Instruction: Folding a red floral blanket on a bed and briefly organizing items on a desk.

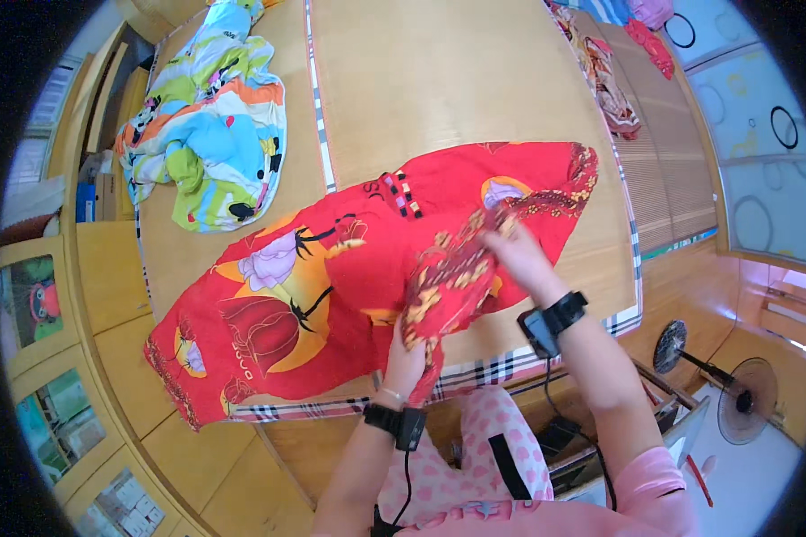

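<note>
A large red flowered cloth (349, 295) lies spread and partly bunched across the near part of the mat-covered bed. It has yellow-orange patches, pale purple blooms and a dark, gold-flowered border. My right hand (518, 253) pinches a raised fold of that border, slightly blurred. Lower and to the left, my left hand (404, 365) is closed round the near end of the same fold, its fingers partly hidden by the fabric. Between the two hands the border strip is held slanting above the rest of the cloth. Both wrists wear black bands with small cabled devices.
A crumpled multicoloured cartoon-print cover (215, 134) lies at the far left of the mat (439, 80), which has a checked edge. More patterned fabric (611, 89) lies at the far right. A fan (749, 400) stands on the right; wooden cabinets (116, 277) line the left.
</note>
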`<state>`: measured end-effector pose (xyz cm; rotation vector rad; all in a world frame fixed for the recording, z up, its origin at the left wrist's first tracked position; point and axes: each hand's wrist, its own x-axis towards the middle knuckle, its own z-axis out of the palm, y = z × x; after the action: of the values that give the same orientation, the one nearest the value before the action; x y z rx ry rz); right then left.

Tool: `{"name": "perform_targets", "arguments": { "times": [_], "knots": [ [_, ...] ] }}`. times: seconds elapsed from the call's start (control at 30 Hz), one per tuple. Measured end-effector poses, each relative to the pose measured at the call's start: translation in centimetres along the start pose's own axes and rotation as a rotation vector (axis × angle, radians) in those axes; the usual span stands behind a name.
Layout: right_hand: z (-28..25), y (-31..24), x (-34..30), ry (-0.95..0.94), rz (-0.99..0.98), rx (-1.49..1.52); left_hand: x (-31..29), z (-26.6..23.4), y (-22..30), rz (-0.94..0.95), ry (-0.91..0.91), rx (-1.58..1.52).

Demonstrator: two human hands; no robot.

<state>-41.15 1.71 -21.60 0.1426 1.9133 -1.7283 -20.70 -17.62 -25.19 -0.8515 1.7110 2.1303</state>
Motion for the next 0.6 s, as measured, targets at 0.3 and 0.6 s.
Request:
{"name": "perform_targets", "arguments": {
  "times": [0.3, 0.6],
  "knots": [
    [-17.2, -11.5, 1.3, 0.467, -0.377, -0.084, 8.0, 22.4, 13.4, 0.431, -0.342, 0.289],
    [-19.9, 9.8, -3.7, 0.395, 0.254, -0.393, 7.2, 13.6, -2.4, 0.166, -0.074, 0.883]
  ]
}}
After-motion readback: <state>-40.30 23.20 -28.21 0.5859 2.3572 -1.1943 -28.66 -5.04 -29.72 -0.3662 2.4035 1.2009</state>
